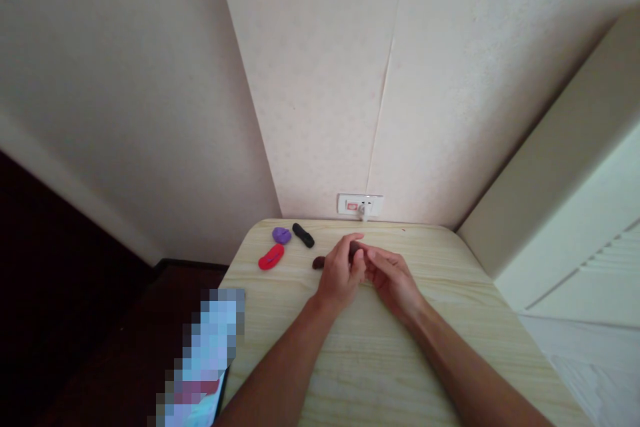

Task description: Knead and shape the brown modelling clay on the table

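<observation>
Between both hands, a little above the wooden table (370, 360), is a lump of dark brown modelling clay (355, 249). My left hand (341, 271) curls around it with the thumb in front. From the other side my right hand (391, 275) pinches at it, its fingertips against the lump. Another dark brown clay piece (319, 263) shows just left of my left hand; part of it may be hidden behind that hand. Farther left are a red clay piece (271, 257) with a groove along it, a crumpled purple clay lump (282, 235) and a black clay roll (303, 235).
A wall socket (360, 205) with a white plug sits just above the table's back edge. A pixelated screen (210, 353) lies at the table's left edge. A pale cabinet (575, 213) stands on the right, and walls close off the back and left.
</observation>
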The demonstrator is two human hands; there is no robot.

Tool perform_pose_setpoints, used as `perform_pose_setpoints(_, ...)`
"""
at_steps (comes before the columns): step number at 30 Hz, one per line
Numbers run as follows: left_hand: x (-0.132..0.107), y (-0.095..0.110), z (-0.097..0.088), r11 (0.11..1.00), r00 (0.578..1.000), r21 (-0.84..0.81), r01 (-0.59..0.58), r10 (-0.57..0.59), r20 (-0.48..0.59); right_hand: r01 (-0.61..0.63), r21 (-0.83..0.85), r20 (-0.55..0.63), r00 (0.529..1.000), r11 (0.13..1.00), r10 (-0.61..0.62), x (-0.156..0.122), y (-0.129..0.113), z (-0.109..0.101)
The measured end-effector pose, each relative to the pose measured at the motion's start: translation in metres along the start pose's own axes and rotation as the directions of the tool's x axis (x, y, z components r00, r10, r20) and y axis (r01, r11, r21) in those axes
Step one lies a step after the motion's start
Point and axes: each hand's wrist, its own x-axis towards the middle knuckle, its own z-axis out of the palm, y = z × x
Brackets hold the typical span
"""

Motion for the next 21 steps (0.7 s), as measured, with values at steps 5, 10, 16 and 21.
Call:
perform_pose_setpoints(5,0.001,0.004,-0.004,1.0,1.0,-0.012,-0.018,0.018,-0.01,0.008,0.067,-0.085,0.996,0.998,-0.002,0.003,-0.004,-0.005)
perform_pose_setpoints(10,0.002,0.008,-0.003,0.997,1.0,0.079,-0.023,0.023,-0.009,-0.005,0.091,-0.11,0.994,0.996,0.015,0.005,-0.004,-0.008)
perform_pose_setpoints(16,0.001,0.011,-0.004,0.993,0.994,0.05,-0.104,0.102,0.034,-0.007,0.095,-0.125,0.992,0.995,0.019,0.005,-0.005,-0.01)
perform_pose_setpoints(21,0.002,0.013,-0.006,0.985,0.994,0.142,-0.094,0.084,0.071,0.005,0.096,-0.148,0.989,0.995,0.009,0.006,-0.004,-0.012)
